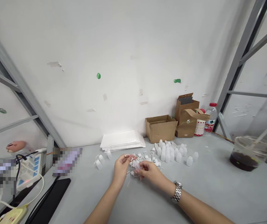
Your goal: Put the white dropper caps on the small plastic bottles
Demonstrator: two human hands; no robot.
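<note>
Forearms angled inward; fingers bent

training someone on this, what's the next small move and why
Probably the left hand should press one of the white tops onto the bottle in the right hand: its end points toward the left hand, and three bottles further left seem to wear such tops.

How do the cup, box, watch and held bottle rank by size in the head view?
Largest to smallest, as they look:
1. Cup, though nearer than the box, which enlarges it
2. Box
3. Watch
4. Held bottle, partly covered by the right hand's fingers
</note>
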